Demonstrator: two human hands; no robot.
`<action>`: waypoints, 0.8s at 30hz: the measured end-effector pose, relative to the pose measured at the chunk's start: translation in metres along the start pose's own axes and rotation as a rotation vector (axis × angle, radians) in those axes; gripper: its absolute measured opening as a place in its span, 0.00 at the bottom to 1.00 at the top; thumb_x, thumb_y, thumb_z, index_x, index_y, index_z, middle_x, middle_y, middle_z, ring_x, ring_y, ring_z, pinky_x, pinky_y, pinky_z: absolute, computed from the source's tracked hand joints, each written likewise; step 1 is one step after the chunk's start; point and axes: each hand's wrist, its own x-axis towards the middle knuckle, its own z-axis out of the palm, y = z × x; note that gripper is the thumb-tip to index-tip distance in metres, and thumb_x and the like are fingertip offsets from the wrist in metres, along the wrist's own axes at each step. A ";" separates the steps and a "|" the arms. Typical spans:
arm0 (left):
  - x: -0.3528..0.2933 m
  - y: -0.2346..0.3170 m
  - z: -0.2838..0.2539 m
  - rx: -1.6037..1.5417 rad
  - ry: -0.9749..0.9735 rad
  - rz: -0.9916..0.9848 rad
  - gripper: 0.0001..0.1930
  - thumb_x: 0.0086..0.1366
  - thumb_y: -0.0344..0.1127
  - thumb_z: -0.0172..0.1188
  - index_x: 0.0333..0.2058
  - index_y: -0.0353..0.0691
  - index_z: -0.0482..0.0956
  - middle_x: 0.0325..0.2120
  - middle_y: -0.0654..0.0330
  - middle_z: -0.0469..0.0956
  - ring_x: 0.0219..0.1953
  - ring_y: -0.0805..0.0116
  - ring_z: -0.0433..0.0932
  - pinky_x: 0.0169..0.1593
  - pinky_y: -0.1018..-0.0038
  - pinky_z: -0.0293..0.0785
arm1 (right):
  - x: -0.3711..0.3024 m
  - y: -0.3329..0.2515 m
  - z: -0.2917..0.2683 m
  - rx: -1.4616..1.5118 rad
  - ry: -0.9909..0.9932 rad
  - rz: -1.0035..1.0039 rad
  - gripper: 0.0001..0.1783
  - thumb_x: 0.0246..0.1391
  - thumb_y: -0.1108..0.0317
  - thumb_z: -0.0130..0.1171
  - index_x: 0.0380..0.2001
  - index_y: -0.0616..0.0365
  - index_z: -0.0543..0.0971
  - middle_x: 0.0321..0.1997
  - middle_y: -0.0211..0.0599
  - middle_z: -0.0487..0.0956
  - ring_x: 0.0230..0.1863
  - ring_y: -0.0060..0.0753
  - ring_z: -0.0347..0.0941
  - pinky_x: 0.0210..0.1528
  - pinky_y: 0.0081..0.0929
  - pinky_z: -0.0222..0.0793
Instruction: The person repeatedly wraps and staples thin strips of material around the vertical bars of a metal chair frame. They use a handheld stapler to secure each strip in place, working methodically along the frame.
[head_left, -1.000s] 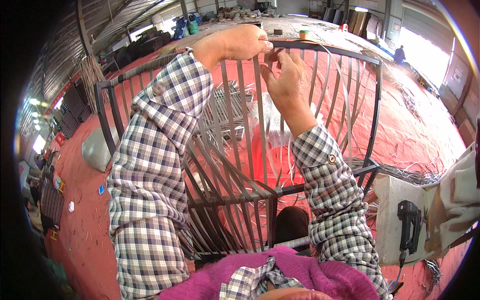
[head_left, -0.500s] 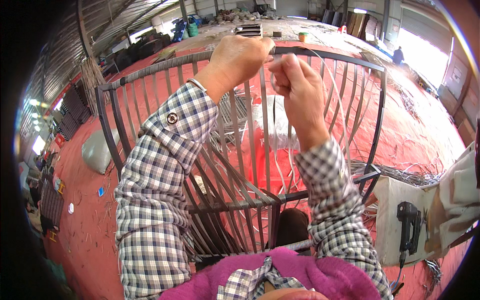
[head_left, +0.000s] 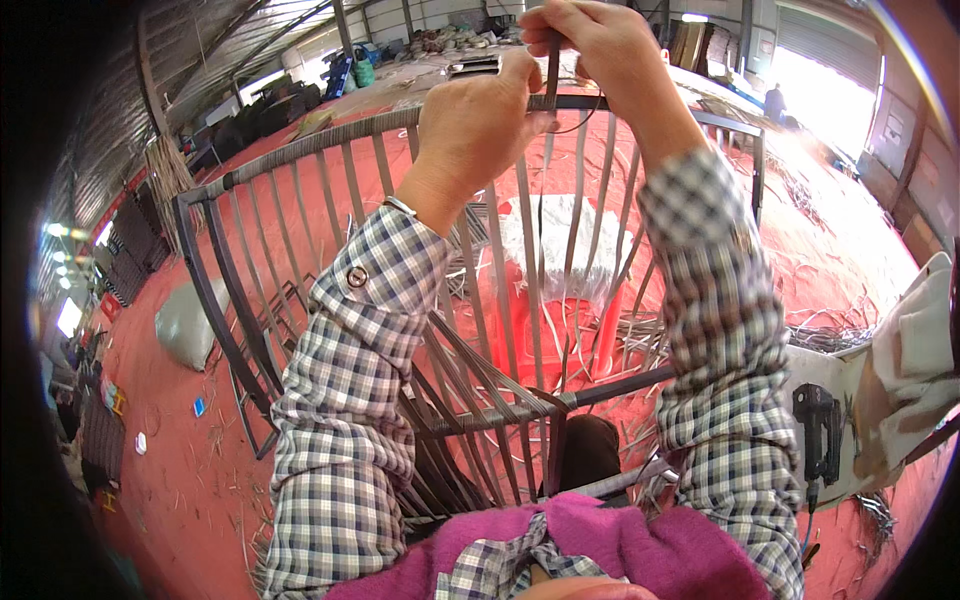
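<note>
Hands are up high at the top rail of the big curved chair frame (head_left: 300, 160). We pinch a dark flat strip (head_left: 553, 75) with our right hand (head_left: 600, 45), fingers pressed together on it. Our left hand (head_left: 480, 120) curls shut around the rail just beside the strip, thumb touching it. The strip hangs down between the frame's upright slats. A small blue packet (head_left: 199, 406) and a small white one (head_left: 140, 443) lie on the red floor (head_left: 180, 480) to our left, near a grey sack (head_left: 185, 325). Half a second ago our hands were lower and the frame looked farther off; now both hands fill the top.
</note>
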 end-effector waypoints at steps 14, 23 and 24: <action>-0.002 -0.005 -0.002 0.037 0.000 0.007 0.12 0.56 0.49 0.59 0.38 0.57 0.81 0.22 0.61 0.79 0.26 0.59 0.78 0.29 0.67 0.72 | 0.023 0.027 0.015 -0.503 -0.166 0.258 0.22 0.50 0.51 0.55 0.30 0.62 0.80 0.26 0.42 0.79 0.28 0.28 0.71 0.36 0.29 0.67; -0.016 -0.037 0.016 -0.050 -0.076 -0.123 0.14 0.56 0.51 0.59 0.39 0.56 0.82 0.23 0.60 0.79 0.27 0.61 0.78 0.30 0.67 0.72 | -0.353 0.058 -0.111 0.557 0.221 0.865 0.17 0.65 0.58 0.40 0.25 0.55 0.67 0.12 0.24 0.61 0.10 0.19 0.53 0.15 0.21 0.49; -0.017 -0.042 0.018 -0.067 -0.096 -0.165 0.14 0.56 0.50 0.59 0.39 0.56 0.82 0.22 0.60 0.79 0.26 0.61 0.78 0.30 0.67 0.71 | -0.403 0.059 -0.126 0.477 0.299 0.906 0.19 0.65 0.55 0.41 0.21 0.51 0.65 0.11 0.21 0.58 0.09 0.16 0.49 0.13 0.18 0.47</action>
